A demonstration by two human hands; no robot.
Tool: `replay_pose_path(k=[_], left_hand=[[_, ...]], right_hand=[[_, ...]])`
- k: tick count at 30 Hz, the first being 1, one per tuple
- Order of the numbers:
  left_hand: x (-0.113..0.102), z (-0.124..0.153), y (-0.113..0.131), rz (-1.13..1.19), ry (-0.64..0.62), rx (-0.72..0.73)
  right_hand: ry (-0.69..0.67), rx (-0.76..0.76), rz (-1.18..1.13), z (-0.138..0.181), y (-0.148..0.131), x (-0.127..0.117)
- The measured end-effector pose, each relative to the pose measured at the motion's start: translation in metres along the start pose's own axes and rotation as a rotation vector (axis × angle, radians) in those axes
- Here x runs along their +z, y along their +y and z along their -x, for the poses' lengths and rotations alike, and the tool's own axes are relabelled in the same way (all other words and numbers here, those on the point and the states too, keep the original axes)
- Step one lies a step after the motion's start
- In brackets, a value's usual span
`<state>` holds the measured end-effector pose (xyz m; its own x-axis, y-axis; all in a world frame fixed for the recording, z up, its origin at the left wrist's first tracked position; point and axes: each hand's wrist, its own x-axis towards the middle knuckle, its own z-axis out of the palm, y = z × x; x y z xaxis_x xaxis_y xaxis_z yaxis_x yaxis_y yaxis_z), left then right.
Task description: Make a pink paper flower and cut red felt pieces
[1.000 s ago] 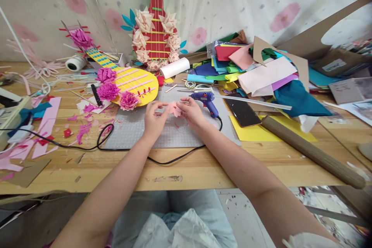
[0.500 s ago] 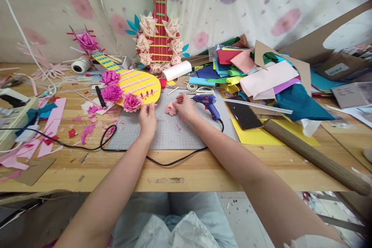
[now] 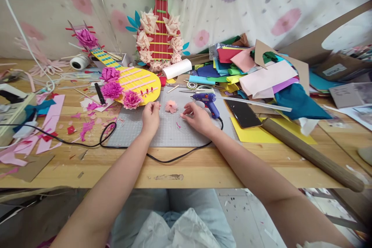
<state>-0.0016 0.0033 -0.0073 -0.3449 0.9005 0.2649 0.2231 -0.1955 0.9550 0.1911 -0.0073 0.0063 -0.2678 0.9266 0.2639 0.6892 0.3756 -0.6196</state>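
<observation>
The left hand point(image 3: 150, 118) has its fingertips drawn together, just left of the small pale pink paper flower point(image 3: 171, 106); whether they grip anything cannot be told. The right hand point(image 3: 199, 118), just right of the flower, is curled, but whether its fingertips pinch something cannot be told. Neither hand touches the flower, which lies between them on the grey cutting mat point(image 3: 168, 135). Farther right of the flower rests a blue glue gun point(image 3: 211, 107); left of it, a yellow paper guitar point(image 3: 152, 81); well behind it, a red guitar point(image 3: 161, 40).
</observation>
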Motion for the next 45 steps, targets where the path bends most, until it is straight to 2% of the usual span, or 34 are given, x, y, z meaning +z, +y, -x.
replay_pose_path(k=[3, 7, 11, 17, 22, 25, 27, 45], left_hand=[[0.000, 0.003, 0.001, 0.003, -0.050, 0.027], [0.002, 0.007, 0.003, 0.038, -0.069, 0.041], [0.004, 0.010, 0.005, 0.013, -0.086, 0.059], [0.003, 0.014, 0.009, -0.144, -0.173, 0.170], [0.006, 0.020, 0.012, -0.249, -0.361, 0.288], [0.008, 0.025, 0.015, -0.267, -0.501, 0.317], [0.008, 0.027, 0.016, -0.300, -0.539, 0.325], [0.006, 0.028, 0.017, -0.446, -0.623, 0.363]], right_hand=[[0.013, -0.065, 0.131, 0.004, -0.001, 0.003], [0.014, -0.075, 0.209, 0.003, 0.000, 0.004], [0.041, -0.057, 0.158, 0.003, 0.000, 0.002], [0.038, 0.019, 0.042, 0.004, -0.003, 0.000], [0.049, 0.070, -0.086, 0.003, -0.001, 0.000], [0.028, 0.118, -0.173, 0.003, 0.001, -0.001], [0.008, 0.149, -0.221, 0.002, 0.002, -0.001], [-0.066, 0.284, -0.415, 0.000, 0.007, 0.002]])
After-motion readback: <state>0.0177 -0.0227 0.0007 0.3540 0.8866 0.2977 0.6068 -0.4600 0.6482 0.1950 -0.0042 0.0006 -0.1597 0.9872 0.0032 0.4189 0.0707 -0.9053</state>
